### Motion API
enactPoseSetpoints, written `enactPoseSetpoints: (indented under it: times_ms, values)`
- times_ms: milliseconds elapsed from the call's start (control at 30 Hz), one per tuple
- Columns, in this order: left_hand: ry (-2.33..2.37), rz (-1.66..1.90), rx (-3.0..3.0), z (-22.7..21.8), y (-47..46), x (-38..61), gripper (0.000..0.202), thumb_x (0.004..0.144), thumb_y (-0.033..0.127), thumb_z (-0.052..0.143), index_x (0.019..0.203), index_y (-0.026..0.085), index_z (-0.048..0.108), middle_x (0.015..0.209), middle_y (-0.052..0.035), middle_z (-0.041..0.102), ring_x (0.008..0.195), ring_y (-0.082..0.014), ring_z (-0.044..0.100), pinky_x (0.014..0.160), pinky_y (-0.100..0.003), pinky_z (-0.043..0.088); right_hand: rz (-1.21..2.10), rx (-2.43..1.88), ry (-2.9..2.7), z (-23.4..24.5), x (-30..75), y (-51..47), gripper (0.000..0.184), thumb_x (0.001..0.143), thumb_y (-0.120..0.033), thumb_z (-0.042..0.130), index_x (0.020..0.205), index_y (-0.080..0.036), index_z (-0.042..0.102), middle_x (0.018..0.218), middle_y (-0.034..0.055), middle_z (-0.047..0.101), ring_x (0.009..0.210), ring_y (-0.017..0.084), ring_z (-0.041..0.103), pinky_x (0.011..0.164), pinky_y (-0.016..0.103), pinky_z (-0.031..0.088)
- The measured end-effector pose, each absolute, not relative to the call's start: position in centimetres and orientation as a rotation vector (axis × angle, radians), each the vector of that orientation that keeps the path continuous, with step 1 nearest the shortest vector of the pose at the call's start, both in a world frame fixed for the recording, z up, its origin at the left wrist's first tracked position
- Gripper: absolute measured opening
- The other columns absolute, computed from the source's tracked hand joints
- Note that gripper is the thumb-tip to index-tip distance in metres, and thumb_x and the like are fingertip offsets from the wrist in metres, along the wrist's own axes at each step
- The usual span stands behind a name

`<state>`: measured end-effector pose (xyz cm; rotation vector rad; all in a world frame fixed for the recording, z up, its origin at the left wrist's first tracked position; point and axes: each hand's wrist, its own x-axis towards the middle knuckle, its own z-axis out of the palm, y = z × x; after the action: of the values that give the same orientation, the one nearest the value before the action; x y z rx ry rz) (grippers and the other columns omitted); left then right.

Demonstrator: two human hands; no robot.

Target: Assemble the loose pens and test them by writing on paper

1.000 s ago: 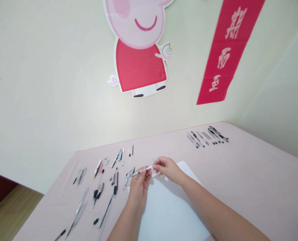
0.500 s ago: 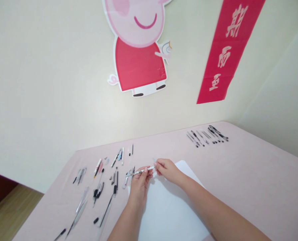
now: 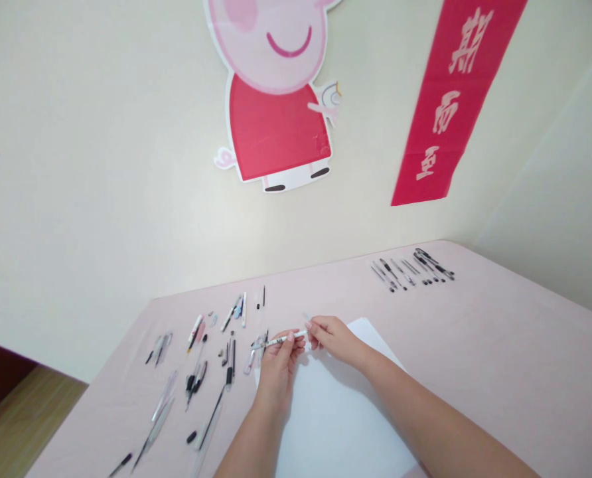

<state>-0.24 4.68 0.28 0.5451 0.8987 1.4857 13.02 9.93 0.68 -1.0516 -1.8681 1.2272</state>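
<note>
Left grip (image 3: pixel 278 362): closed, thumb over fingers, holding a patterned white pen (image 3: pixel 276 340) near mid-barrel. Right grip (image 3: pixel 332 336): closed in a small pinch at the pen's right end, seemingly on its tip; the fingertips hide the exact contact. Pen therefore spans the two grips, left end projecting free past the left one and slightly lower. Presumably the left steadies the barrel, leaving the right to handle the end finely.

Beneath both grips: white sheet (image 3: pixel 346 418), probably put there as a pale work surface on the pink desk (image 3: pixel 500 358). Just left of the left grip: clear pen parts (image 3: pixel 250 358). Farther left: loose barrels, refills and caps (image 3: pixel 194 382) in small clusters, perhaps spaced so pieces stay distinguishable. Well beyond the right grip, to its right: row of dark-ended pens (image 3: pixel 415 269), roughly side by side, apparently kept apart from the loose parts.
</note>
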Motion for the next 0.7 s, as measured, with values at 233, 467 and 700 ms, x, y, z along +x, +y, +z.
enactPoseSetpoints:
  times_ms: [233,467,700]
  values:
    - [0.889,1.498,0.550,-0.06,4.67,-0.31,0.021,0.065,0.027,0.071,0.079,0.011,0.066,0.074,-0.0053,0.068,0.065,-0.0095,0.061,0.063,-0.019,0.048,1.258,-1.012,-1.814,1.24,13.09,9.74,0.026,0.080,-0.042,0.049,0.077,-0.017,0.052,0.066,0.0001,0.058,0.059,0.010,0.054,0.053,0.020,0.041]
    - [0.922,1.479,0.586,0.12,4.62,-0.26,0.023,0.063,0.028,0.072,0.078,0.011,0.066,0.071,-0.0052,0.067,0.064,-0.0099,0.060,0.063,-0.020,0.048,1.222,-1.053,-1.875,0.66,12.98,9.95,0.038,0.086,-0.042,0.037,0.061,-0.016,0.050,0.057,0.0002,0.055,0.053,0.010,0.051,0.053,0.021,0.041]
    - [0.921,1.483,0.614,0.05,4.72,-0.25,0.021,0.065,0.028,0.070,0.077,0.012,0.066,0.073,-0.0053,0.067,0.067,-0.0109,0.061,0.064,-0.020,0.047,1.179,-1.027,-1.887,0.80,13.05,9.82,0.023,0.082,-0.038,0.047,0.074,-0.017,0.050,0.066,-0.0004,0.057,0.058,0.010,0.053,0.053,0.020,0.041]
